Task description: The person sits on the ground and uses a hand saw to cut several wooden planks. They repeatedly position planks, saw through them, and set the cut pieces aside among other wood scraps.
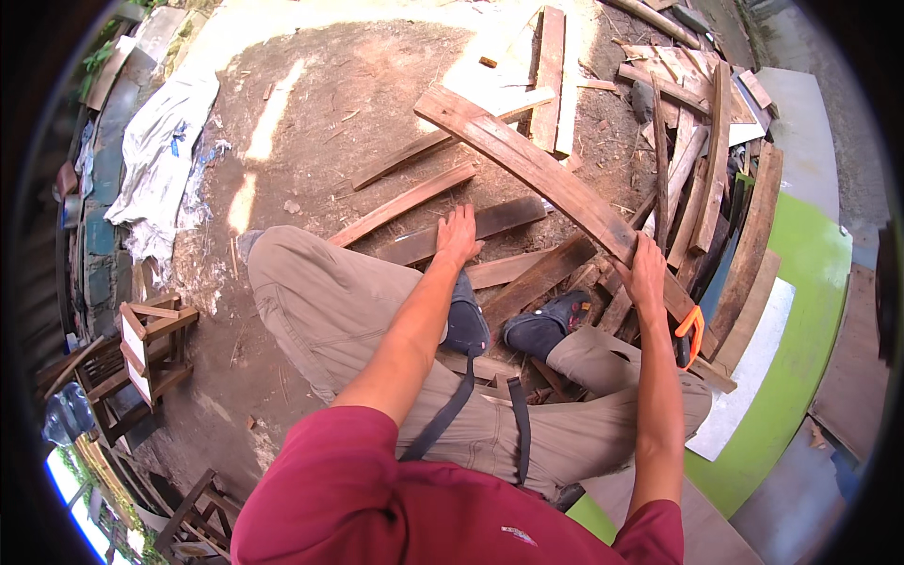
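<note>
The long plank (539,171) is held by the right hand (644,273), with the fingers closed around it near its lower right end. It is slanted from there toward the upper middle of the view, across several other boards; whether its far end is supported by something cannot be told. The left hand (459,234) is laid upon a dark board (508,217), with the fingers reaching over it; whether this board is gripped or only touched cannot be told. Beyond the dark board, a reddish strip of wood (405,204) is seen on the ground. Between the two shoes (464,318), more pieces of wood are partly covered. Just beside the right hand, an orange handle (694,331) is seen near the lower end of the long plank. Farther to the right, a pile of boards (718,160) is placed near a green sheet (808,264), on which a white panel (753,363) is laid. On the far left, a white cloth (169,146) is spread, and nearer, a small wooden frame (162,325) is seen
</note>
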A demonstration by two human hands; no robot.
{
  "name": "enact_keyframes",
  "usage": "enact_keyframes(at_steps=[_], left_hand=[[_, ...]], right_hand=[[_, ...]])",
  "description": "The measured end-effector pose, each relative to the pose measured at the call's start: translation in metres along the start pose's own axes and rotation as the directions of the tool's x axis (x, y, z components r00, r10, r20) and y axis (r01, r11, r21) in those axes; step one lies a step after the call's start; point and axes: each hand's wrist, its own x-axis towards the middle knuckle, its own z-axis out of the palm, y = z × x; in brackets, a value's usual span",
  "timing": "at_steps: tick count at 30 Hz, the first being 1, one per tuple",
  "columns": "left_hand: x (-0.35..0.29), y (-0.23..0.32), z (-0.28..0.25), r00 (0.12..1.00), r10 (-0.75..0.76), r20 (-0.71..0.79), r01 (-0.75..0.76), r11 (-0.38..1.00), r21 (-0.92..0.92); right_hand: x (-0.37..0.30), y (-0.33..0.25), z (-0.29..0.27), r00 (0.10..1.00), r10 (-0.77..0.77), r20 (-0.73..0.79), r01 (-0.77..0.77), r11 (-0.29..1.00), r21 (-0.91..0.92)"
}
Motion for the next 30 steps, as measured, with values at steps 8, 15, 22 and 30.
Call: enact_keyframes(at_steps=[8,15,22,30], left_hand=[[0.014,-0.003,0.012,0.99,-0.05,0.131,0.037,0.994,0.105],[0.028,-0.02,0.01,0.995,-0.099,0.029,0.098,0.994,0.044],[0.035,-0.027,0.002,0.993,-0.072,0.094,0.071,0.997,0.006],[0.042,-0.067,-0.043,0.945,-0.011,0.326,0.123,0.937,-0.327]], right_hand=[[-0.008,-0.003,0.01,0.999,-0.005,0.042,0.004,1.0,0.026],[-0.006,-0.002,0.016,0.999,0.003,0.043,-0.004,1.0,0.017],[0.008,-0.001,0.004,0.997,0.075,-0.009,-0.075,0.995,0.067],[0.007,0.001,0.007,0.992,0.11,-0.069,-0.104,0.992,0.077]])
